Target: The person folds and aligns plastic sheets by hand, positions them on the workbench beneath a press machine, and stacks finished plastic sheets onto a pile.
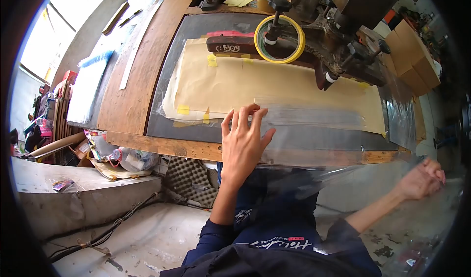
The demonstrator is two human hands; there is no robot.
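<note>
Clear film (314, 116) lay along the near edge of the tan sheet (221, 88) and stretched rightward past it to the right hand (423, 180), closed on it. The left hand (243, 142) curled, fingers loosely apart, by the sheet's near edge.

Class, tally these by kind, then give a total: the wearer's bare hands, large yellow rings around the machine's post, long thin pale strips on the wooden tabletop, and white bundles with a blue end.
Bare hands (left hand, right hand): 2
Large yellow ring: 1
Long thin pale strip: 1
White bundle with a blue end: 1
Total: 5
</note>
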